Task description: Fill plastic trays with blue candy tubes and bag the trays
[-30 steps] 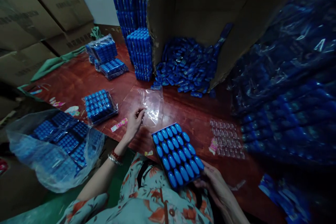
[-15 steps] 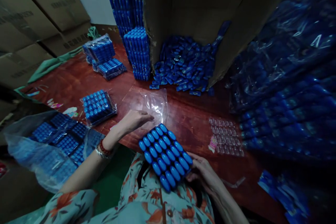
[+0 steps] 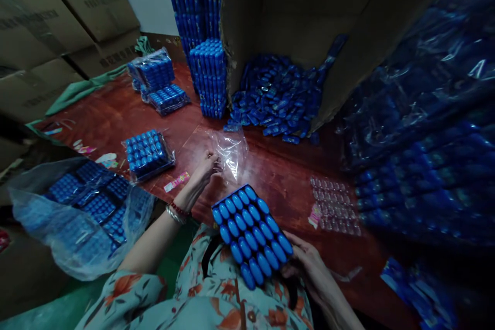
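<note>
My right hand (image 3: 305, 263) grips the lower right edge of a block of glossy blue oval pieces in rows (image 3: 251, 234). The block is tilted, in front of my body at the table's edge. My left hand (image 3: 209, 165) is at the near left side of a clear plastic bag (image 3: 232, 152), its fingers curled closed on the bag's edge. The bag lies on the table just beyond the block and looks flat. Left of this hand, a wrapped block of blue pieces (image 3: 149, 152) rests on the reddish table.
A cardboard box (image 3: 242, 15) spills small blue packets (image 3: 278, 95) at the back. Stacked blue blocks (image 3: 211, 75) stand beside it. Clear molded trays (image 3: 332, 206) and a big plastic-covered pile (image 3: 425, 175) are on the right. An open bag of blocks (image 3: 34, 216) is at lower left.
My left hand has moved a little up and away from the block, its outstretched fingers now curled at the bag. The block is tilted slightly differently in my right hand. The view has shifted slightly.
</note>
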### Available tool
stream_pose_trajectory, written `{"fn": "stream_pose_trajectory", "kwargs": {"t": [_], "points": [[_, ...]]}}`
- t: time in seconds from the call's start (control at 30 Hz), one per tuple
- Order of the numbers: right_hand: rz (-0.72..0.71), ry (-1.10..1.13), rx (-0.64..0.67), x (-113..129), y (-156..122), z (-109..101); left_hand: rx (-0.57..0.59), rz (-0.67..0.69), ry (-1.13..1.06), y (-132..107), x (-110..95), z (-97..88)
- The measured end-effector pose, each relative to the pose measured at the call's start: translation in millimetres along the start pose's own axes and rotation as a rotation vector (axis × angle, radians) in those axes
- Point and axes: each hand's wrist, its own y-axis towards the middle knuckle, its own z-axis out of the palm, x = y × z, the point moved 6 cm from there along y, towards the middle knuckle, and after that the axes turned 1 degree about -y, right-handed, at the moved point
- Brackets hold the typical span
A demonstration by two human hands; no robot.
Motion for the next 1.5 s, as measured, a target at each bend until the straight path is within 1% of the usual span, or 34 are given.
{"fn": "stream_pose_trajectory", "kwargs": {"t": [0.1, 0.23, 0.37, 0.47, 0.5, 0.57, 0.67, 0.73, 0.77, 0.83, 0.87, 0.93, 1.07, 1.13, 1.23, 1.33, 1.5], "points": [[-0.007, 0.019, -0.027, -3.3, -1.7, -4.3, 0.047, -0.007, -0.004, 5.0, 0.3, 5.0], [-0.007, 0.011, -0.005, -4.7, 0.7, -4.5, 0.171, -0.022, 0.049, -0.1, -0.9, 9.7], [0.012, -0.029, 0.035, 1.5, 5.3, 2.6, 0.25, -0.014, 0.128, -3.7, -8.7, 15.3], [0.01, -0.069, 0.084, 8.2, 8.7, 11.3, 0.284, 0.002, 0.179, -5.1, -18.4, 26.0], [0.008, -0.077, 0.102, 9.9, 10.0, 14.2, 0.293, 0.027, 0.213, -6.3, -23.2, 31.0], [0.006, -0.09, 0.131, 12.3, 13.0, 19.5, 0.313, 0.141, 0.338, -11.3, -35.9, 43.2], [0.016, -0.1, 0.161, 12.7, 17.6, 25.3, 0.351, 0.454, 0.591, -27.6, -57.5, 64.8], [0.016, -0.092, 0.172, 12.4, 19.8, 27.2, 0.422, 0.647, 0.717, -42.2, -64.7, 78.3], [0.014, -0.085, 0.178, 12.0, 20.4, 27.3, 0.474, 0.719, 0.768, -48.9, -65.3, 83.6], [0.012, -0.062, 0.176, 10.6, 21.1, 24.9, 0.582, 0.796, 0.837, -58.8, -62.9, 88.8], [0.012, -0.046, 0.168, 9.7, 21.1, 22.5, 0.621, 0.803, 0.853, -61.4, -61.3, 88.3], [0.012, -0.011, 0.142, 7.9, 20.9, 15.6, 0.659, 0.785, 0.869, -63.6, -59.1, 82.3], [0.005, 0.031, 0.074, 7.2, 19.4, 0.2, 0.675, 0.728, 0.849, -68.1, -55.6, 63.4], [0.0, 0.055, 0.05, 8.0, 18.4, -5.4, 0.65, 0.705, 0.807, -72.6, -51.4, 54.1], [-0.021, 0.111, 0.032, 9.6, 17.2, -9.9, 0.556, 0.713, 0.815, -81.6, -39.7, 42.0], [-0.042, 0.157, 0.024, 10.4, 16.7, -11.5, 0.475, 0.757, 0.874, -91.3, -26.3, 33.6], [-0.036, 0.168, 0.031, 8.6, 17.1, -11.6, 0.425, 0.882, 1.0, -104.0, -14.3, 23.4]]}}
